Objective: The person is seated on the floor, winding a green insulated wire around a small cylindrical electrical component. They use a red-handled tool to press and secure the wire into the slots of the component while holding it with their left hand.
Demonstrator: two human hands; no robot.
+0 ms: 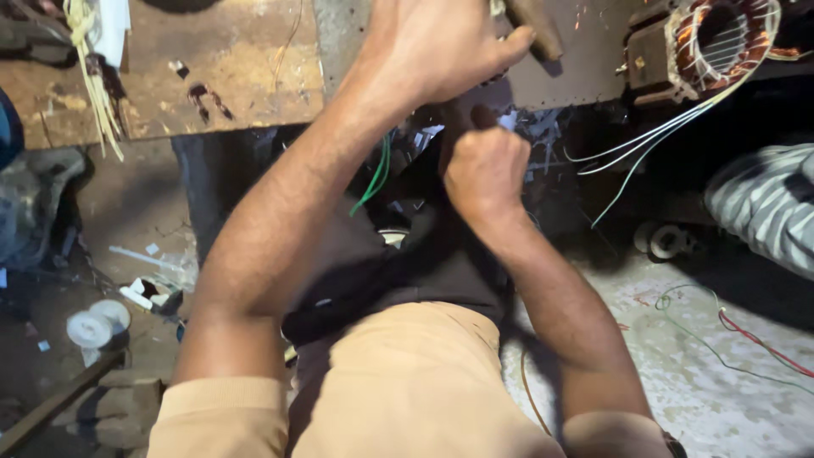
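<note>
a person in a tan shirt (407,390) leans over a worn workbench (229,68), both bare arms stretched forward. the left hand (432,47) is up on the bench, fingers curled tight round a brown handle (536,25) that sticks out past the thumb toward the upper right; what the handle belongs to is cut off at the top of the view. the right hand (485,170) sits lower and nearer the body, just below the left one, balled into a closed fist; what it grips cannot be told, since the fingers hide it. between and beyond the two hands lies a dark gap strewn with pale scraps (534,127). a green wire (377,178) hangs down just beside the left forearm. well to the right of the left hand, on the bench edge, stands a motor stator (708,42) with copper windings showing in its round opening; white and green leads (653,140) trail from it down toward the right hand without reaching it. far right of the right hand, a striped sleeve (767,203) of another person comes into view. below that sleeve, on the pale floor to the right of the right arm, red and green wires (746,335) loop loosely. left of the left arm, low on the dark floor, sit white tape rolls (97,326) amid litter, and a bundle of pale cords (93,76) drapes over the bench's far left end.
</note>
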